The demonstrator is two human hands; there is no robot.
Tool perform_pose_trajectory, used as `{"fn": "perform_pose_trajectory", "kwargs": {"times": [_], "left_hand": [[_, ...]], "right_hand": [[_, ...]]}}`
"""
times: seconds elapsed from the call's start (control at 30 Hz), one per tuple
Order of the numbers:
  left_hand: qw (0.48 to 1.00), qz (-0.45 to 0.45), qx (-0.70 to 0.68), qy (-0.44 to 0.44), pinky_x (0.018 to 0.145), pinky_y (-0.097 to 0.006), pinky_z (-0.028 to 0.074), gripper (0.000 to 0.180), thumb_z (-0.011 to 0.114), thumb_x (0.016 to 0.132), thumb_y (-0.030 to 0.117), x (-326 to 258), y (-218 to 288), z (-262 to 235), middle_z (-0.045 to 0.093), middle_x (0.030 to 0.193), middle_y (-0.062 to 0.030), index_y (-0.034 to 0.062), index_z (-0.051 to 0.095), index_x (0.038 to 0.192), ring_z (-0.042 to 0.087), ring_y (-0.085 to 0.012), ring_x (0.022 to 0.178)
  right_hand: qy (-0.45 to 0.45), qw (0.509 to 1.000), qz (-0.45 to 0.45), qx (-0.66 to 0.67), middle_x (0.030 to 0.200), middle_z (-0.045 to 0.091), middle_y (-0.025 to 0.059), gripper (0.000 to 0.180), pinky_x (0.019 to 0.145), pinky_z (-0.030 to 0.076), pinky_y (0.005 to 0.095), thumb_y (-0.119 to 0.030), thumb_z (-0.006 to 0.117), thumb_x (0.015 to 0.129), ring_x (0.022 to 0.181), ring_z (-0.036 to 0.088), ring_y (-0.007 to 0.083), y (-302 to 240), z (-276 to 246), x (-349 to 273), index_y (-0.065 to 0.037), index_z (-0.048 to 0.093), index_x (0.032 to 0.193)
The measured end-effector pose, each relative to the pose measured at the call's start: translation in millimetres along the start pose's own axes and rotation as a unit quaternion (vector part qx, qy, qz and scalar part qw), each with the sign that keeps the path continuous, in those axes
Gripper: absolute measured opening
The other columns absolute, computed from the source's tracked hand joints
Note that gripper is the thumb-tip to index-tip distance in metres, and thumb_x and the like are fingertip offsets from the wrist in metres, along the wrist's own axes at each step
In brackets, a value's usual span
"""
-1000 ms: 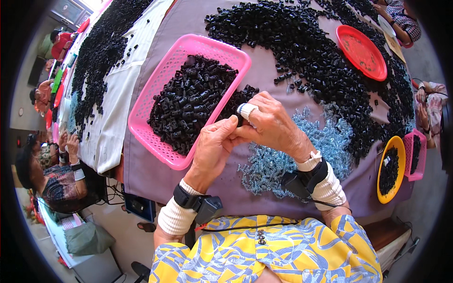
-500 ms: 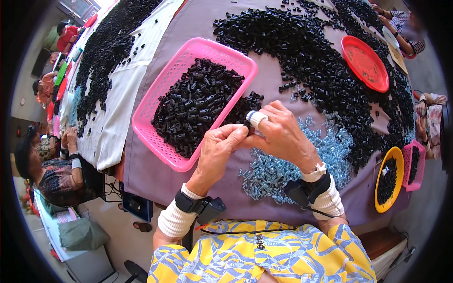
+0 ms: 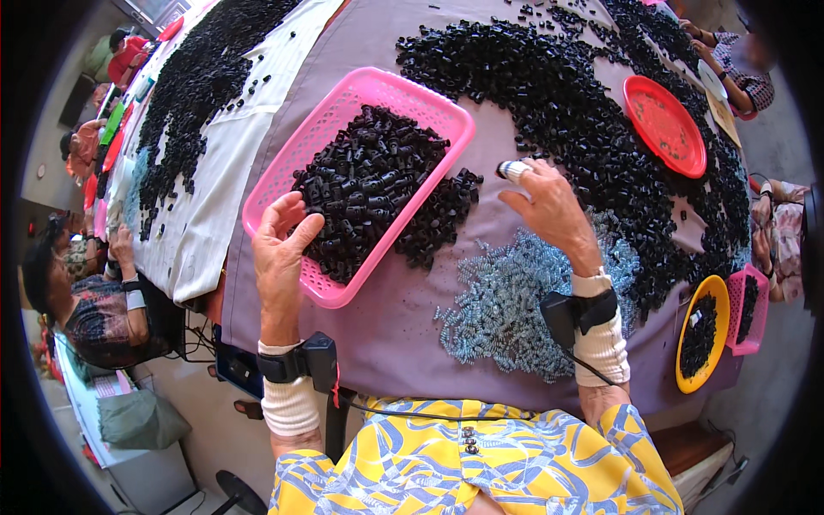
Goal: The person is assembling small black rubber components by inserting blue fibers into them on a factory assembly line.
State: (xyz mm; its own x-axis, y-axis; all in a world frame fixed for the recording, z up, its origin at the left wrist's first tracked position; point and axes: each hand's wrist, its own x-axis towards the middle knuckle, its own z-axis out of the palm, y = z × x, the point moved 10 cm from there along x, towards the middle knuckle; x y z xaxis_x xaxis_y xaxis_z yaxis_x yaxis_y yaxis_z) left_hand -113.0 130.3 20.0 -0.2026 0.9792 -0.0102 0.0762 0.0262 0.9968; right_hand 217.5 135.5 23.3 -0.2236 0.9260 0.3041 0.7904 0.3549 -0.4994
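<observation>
My left hand (image 3: 281, 249) is over the near left side of a pink plastic basket (image 3: 350, 293), fingers and thumb apart, with nothing visible in it. Small black plastic clips (image 3: 369, 184) are heaped inside the basket. My right hand (image 3: 556, 210) hovers at the edge of the large pile of black pieces (image 3: 515, 77), thumb spread from the index finger. A white and blue finger wrap (image 3: 514, 170) covers that index finger; a dark spot shows at its tip, and I cannot make out what it is. Light blue metal springs (image 3: 515, 300) lie nearer than this hand.
More black clips (image 3: 438, 219) lie against the basket's right side. A red tray (image 3: 665, 127), a yellow dish (image 3: 704, 335) and another pink basket (image 3: 748, 309) are to the right. Other people sit along both sides, by a white cloth (image 3: 232, 146) at left.
My hands were together over the clips beside the basket. Now they are apart: the left has moved left to the basket, the right has moved right and farther out.
</observation>
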Motion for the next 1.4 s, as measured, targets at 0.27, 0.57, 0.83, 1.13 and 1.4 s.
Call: {"fn": "perform_pose_trajectory", "kwargs": {"times": [0.27,0.57,0.83,1.13,1.4], "left_hand": [[0.998,0.013,-0.002,-0.059,0.074,-0.024,0.051,0.019,0.062,0.09,0.013,-19,16,19,0.066,0.093,-0.0059,-0.0011,0.065,0.103,0.062,-0.0109,0.083],[0.987,-0.02,-0.056,-0.15,0.069,-0.019,0.048,0.017,0.065,0.088,0.011,-36,16,65,0.067,0.086,-0.0018,-0.0006,0.066,0.101,0.06,-0.0057,0.076],[0.989,-0.022,-0.05,-0.137,0.071,-0.023,0.05,0.014,0.062,0.09,0.01,-28,-13,63,0.067,0.09,-0.006,-0.0004,0.067,0.097,0.062,-0.0099,0.078],[0.987,-0.013,-0.023,-0.159,0.073,-0.021,0.048,0.014,0.063,0.089,0.012,-30,-15,71,0.067,0.088,-0.0027,0.001,0.068,0.097,0.06,-0.0074,0.078],[0.985,0.0,-0.006,-0.175,0.065,-0.018,0.044,0.016,0.066,0.088,0.014,-24,-11,76,0.065,0.081,0.0023,0.0009,0.068,0.096,0.055,-0.002,0.073]], "right_hand": [[-0.075,0.99,-0.073,-0.092,0.125,0.048,0.0154,0.053,0.091,0.039,0.0514,-0.033,0.072,0.074,0.117,0.044,0.0379,-37,60,10,-0.012,0.057,0.12],[-0.161,0.968,-0.142,-0.129,0.14,0.037,0.0201,0.057,0.098,0.032,0.0578,-0.036,0.072,0.075,0.13,0.03,0.0445,-87,89,-33,-0.016,0.055,0.126],[-0.13,0.985,-0.101,-0.046,0.123,0.052,0.0144,0.026,0.093,0.04,0.0469,-0.021,0.069,0.077,0.119,0.045,0.0344,-36,34,-21,-0.008,0.066,0.099],[-0.143,0.989,0.037,-0.004,0.08,0.057,0.016,0.019,0.07,0.046,0.0423,-0.016,0.066,0.074,0.08,0.058,0.035,28,46,3,0.0,0.06,0.084],[-0.128,0.991,0.04,0.016,0.082,0.058,0.0151,0.022,0.072,0.046,0.0394,-0.02,0.066,0.076,0.08,0.058,0.0316,34,43,6,-0.001,0.063,0.087]]}}
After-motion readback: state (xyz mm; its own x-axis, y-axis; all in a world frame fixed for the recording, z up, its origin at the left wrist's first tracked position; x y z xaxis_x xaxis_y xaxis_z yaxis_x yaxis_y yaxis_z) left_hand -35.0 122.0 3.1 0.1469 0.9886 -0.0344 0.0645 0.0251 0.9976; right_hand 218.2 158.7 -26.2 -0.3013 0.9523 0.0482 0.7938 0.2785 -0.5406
